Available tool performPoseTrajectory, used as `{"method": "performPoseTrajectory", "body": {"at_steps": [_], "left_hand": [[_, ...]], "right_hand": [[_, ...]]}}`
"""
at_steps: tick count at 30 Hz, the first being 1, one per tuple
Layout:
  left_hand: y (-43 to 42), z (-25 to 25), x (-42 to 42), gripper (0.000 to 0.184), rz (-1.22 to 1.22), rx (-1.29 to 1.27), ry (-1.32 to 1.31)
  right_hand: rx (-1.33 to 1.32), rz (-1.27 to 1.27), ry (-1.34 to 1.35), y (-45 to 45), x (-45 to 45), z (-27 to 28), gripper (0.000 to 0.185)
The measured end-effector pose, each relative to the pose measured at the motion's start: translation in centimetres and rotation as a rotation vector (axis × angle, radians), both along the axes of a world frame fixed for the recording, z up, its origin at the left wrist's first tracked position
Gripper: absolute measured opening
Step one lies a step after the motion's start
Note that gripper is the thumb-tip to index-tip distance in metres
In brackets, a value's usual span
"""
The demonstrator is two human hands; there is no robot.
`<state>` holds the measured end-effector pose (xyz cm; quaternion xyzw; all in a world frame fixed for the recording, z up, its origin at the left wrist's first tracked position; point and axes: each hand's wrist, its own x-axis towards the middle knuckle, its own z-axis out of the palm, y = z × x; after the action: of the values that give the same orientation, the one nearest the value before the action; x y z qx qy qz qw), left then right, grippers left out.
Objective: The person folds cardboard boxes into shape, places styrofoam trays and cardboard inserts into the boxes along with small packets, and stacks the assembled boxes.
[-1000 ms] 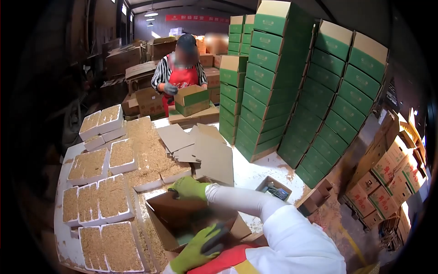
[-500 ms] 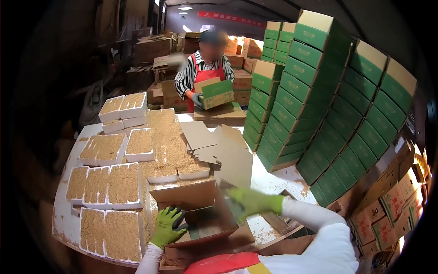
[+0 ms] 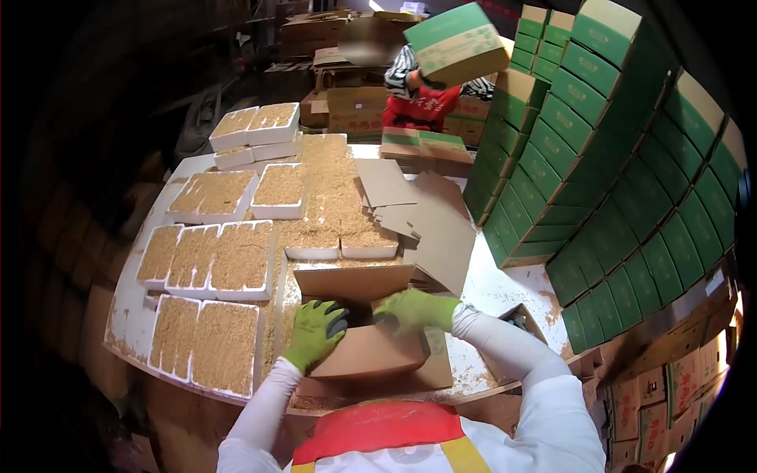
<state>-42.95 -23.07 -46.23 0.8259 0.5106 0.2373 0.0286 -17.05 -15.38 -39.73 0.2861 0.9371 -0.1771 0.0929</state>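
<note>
Open brown carton [image 3: 364, 353] lies between the two gloved hands, at the near edge of the white table [image 3: 505, 284]; far panel stands raised, near panel slopes toward the body, interior dark, contents not readable. Left hand [image 3: 317, 333]: on the carton's left side, fingers bent over the edge toward the opening; cannot tell whether the wall is pinched. Right hand [image 3: 416, 310]: at the right side of the opening, fingers partly blurred, grip not determinable. Handling (judged): corrugated board, probably light, stiff along walls, giving at the creases; dry surface should not slip against gloves, but a hard push mid-panel could buckle it. Best hold: opposite side walls, near the corners, rather than a loose flap. Just beyond the hands: white trays [image 3: 369, 253] of tan crumbly material; more filled trays [image 3: 244, 295] left of the left hand. Flat cardboard sheets [image 3: 443, 232] overlap beyond the right hand; a small open box [image 3: 536, 322] is right of it, partly behind the forearm. Farther right, tall stacks of green boxes [image 3: 544, 201]. Well beyond both hands, a co-worker in a red apron [image 3: 422, 108] holds up a green box [image 3: 459, 46].
</note>
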Motion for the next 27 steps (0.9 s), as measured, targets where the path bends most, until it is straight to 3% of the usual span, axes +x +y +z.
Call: {"method": "performPoseTrajectory", "body": {"at_steps": [1, 2, 3, 4, 5, 6, 8, 10, 11, 12, 14, 15, 17, 19, 21, 24, 25, 26, 27], "left_hand": [[-0.5, 0.6, 0.5, 0.049, 0.014, 0.047, -0.017], [-0.4, 1.5, 0.8, 0.049, 0.025, 0.100, -0.033], [-0.2, 1.0, 0.9, 0.051, 0.055, 0.164, -0.110], [-0.7, 0.5, 0.5, 0.052, 0.104, 0.211, -0.179], [-1.4, 1.0, 0.3, 0.058, 0.182, 0.298, -0.174], [-2.2, 1.5, 0.1, 0.065, 0.259, 0.378, -0.159], [-2.6, 0.8, -0.3, 0.080, 0.525, 0.462, -0.260], [-2.8, -2.0, 0.2, 0.095, 0.800, 0.158, -0.359], [-2.6, -4.7, -0.2, 0.092, 0.894, -0.185, -0.426], [-2.6, -3.1, -0.8, 0.089, 0.880, -0.348, -0.482], [-3.3, 1.1, -1.1, 0.084, 0.814, -0.711, -0.581], [-2.7, -3.2, -1.5, 0.074, 0.814, -0.522, -0.529], [-5.2, -1.0, -0.2, 0.074, 0.666, -0.304, -0.591], [-7.5, 1.4, 0.6, 0.076, 0.507, -0.049, -0.613], [-9.2, 0.3, 0.8, 0.091, 0.335, 0.194, -0.447], [-10.3, 1.3, -0.9, 0.091, 0.205, 0.001, -0.779], [-10.0, -0.4, -1.5, 0.086, 0.256, -0.178, -1.007], [-9.7, -2.1, -2.1, 0.080, 0.332, -0.330, -1.250], [-10.0, 0.5, -3.1, 0.076, 0.479, -0.494, -1.035]], "right_hand": [[0.162, 0.049, 0.076, 1.0, -1.0, 1.5, 0.051], [0.086, -0.084, 0.589, 2.5, -0.5, 3.0, 0.050], [-0.249, -0.470, 0.762, 3.3, -1.5, 6.6, 0.054], [0.070, -0.560, 1.080, 6.8, -2.2, 4.6, 0.057], [0.680, -0.676, 0.766, 9.3, -2.7, 2.5, 0.059], [0.527, -0.668, 0.484, 8.1, -2.8, 1.1, 0.067], [0.278, -0.556, 0.174, 2.4, -3.6, -3.4, 0.081], [0.478, -0.344, 0.191, -2.2, -2.9, -6.5, 0.092], [0.428, -0.466, 0.284, -2.4, -2.5, -5.7, 0.093], [0.523, -0.627, 0.395, -1.9, -1.8, -6.2, 0.087], [-0.020, -0.892, 0.318, 0.3, 1.6, -4.2, 0.083], [-0.289, -0.883, 0.211, 0.6, 3.5, -4.2, 0.084], [-0.749, -0.995, 0.059, -0.7, 6.2, -3.0, 0.088], [-1.267, -1.016, 0.176, -2.8, 7.8, 0.7, 0.089], [-1.480, -0.920, 0.491, -5.2, 8.0, -0.7, 0.086], [-1.258, -0.989, 0.995, -9.3, 7.5, -5.7, 0.072], [-0.963, -0.900, 1.069, -11.0, 7.6, -8.7, 0.069], [-0.705, -0.677, 0.973, -12.0, 8.8, -12.5, 0.074], [-0.475, -0.541, 0.744, -12.2, 10.1, -15.7, 0.075]]}}
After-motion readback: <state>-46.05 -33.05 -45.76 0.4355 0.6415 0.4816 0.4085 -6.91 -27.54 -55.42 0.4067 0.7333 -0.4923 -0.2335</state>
